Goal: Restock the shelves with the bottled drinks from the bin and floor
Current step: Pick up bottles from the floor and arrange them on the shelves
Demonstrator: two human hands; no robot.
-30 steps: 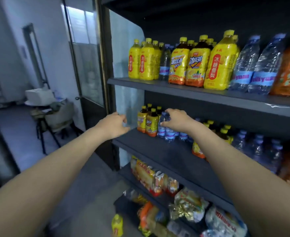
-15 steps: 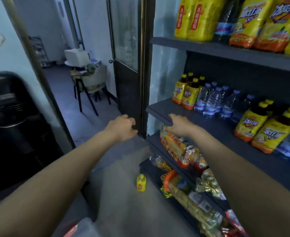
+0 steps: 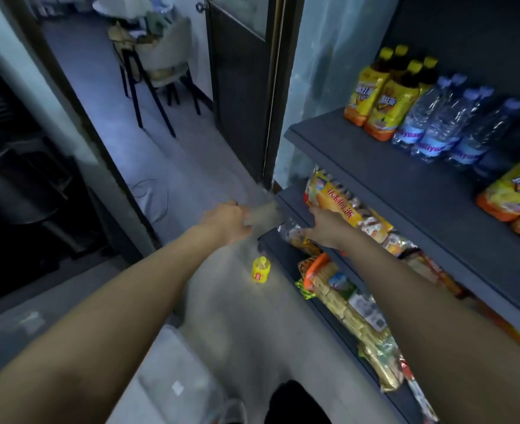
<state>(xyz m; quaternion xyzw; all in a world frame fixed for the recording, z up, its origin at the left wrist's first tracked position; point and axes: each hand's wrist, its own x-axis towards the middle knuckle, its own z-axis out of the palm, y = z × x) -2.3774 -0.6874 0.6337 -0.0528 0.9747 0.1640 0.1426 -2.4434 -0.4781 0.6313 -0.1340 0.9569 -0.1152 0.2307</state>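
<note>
1. The step in hand looked like fetching the yellow bottle [image 3: 261, 269] that stood upright on the grey floor [image 3: 240, 316], just beside the foot of the shelving and below both hands.
2. The left hand [image 3: 226, 223] hung above the bottle with fingers loosely curled and nothing in it; the right hand [image 3: 324, 226] was spread flat against the snack packets [image 3: 341, 209] at the lower shelf's edge, also holding nothing.
3. To do it well, the person would probably lower the left hand straight down, close round the bottle's body below the cap, and lift it clear of the shelf's base.
4. The middle shelf [image 3: 375, 166] held yellow-capped tea bottles [image 3: 384, 102] at the back corner, water bottles [image 3: 442, 123] touching them, and open board in front.
5. A clear bin's rim seemed to show at the bottom edge; its contents could not be told.
</note>
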